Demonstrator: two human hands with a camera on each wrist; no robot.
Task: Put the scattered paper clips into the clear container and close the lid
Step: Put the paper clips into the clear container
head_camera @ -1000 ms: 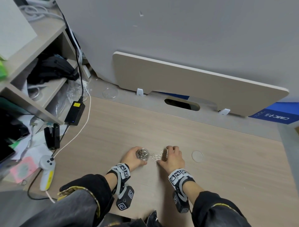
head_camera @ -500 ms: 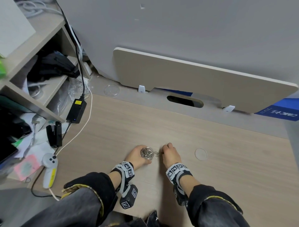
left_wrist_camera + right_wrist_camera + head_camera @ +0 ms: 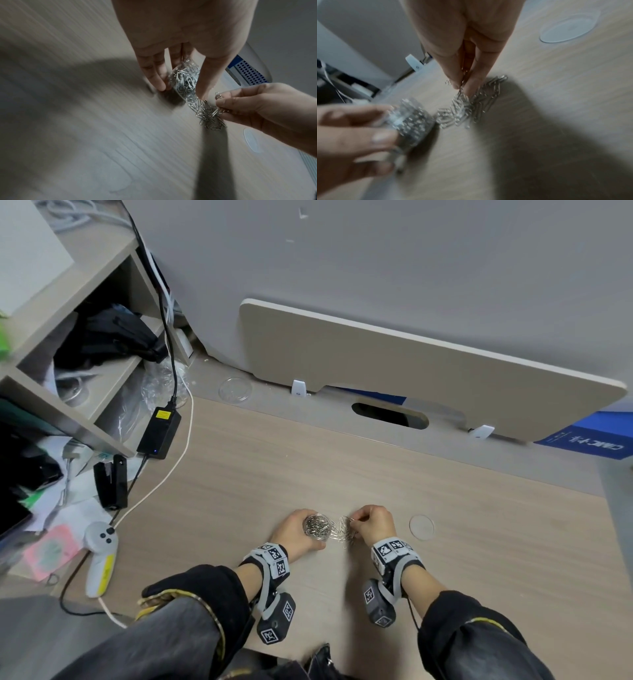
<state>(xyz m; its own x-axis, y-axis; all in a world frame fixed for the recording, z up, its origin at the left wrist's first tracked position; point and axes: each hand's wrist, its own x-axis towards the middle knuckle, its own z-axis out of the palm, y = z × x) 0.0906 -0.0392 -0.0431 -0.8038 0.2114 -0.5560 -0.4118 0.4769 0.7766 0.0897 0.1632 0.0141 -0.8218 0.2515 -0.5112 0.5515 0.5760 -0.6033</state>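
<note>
With my left hand [image 3: 295, 531] curled round the clear container [image 3: 317, 527] on the desk [image 3: 479, 542] and my right hand [image 3: 374, 523] pinching a tangled clump from the paper clips [image 3: 344, 533] beside it, I risk linked clips dragging, spilling over the rim.

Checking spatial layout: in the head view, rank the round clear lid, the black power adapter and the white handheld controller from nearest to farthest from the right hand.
From the right hand:
1. Clear lid, just right.
2. White controller, far left.
3. Power adapter, upper left, slightly farther.
</note>
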